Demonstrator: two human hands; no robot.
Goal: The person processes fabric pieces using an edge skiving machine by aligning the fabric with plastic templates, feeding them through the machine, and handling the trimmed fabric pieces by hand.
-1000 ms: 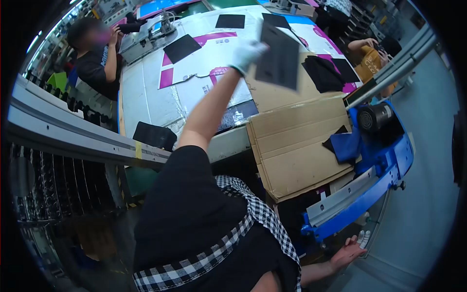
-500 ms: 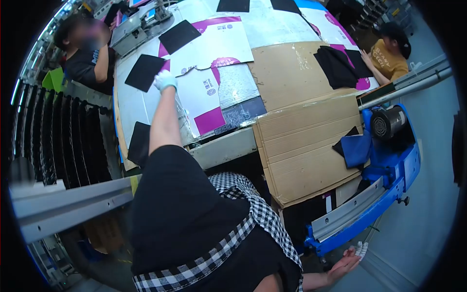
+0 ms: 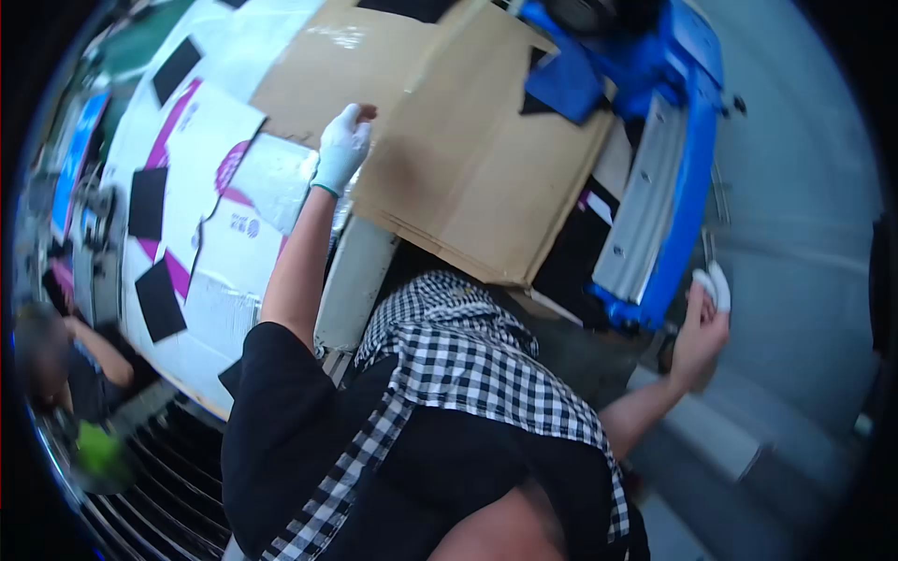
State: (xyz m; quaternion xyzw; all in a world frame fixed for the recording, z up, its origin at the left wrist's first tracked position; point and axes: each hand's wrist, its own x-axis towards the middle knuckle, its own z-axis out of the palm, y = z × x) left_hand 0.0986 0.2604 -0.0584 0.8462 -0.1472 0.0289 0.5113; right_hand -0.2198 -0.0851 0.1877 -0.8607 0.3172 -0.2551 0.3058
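My left hand, in a white glove with bare fingertips showing, is above the seam between the tabletop and a brown cardboard sheet. Its fingers are loosely bent and a little blurred, with nothing visible in them. My right hand hangs at the right, beside the blue machine; white covers sit on some fingers, which are apart and empty. Dark square pieces lie on the printed white cardboard to the left. A blue piece rests over a black one on the brown cardboard.
A person sits at the left edge of the table. Near them are a bright green object and a rack of dark slats. The blue machine has a metal rail along its side. A grey wall stands at the right.
The view has turned to the right. My left hand has left the dark square it was at and moved over to the brown cardboard. My right hand is raised higher, its fingers bent upward.
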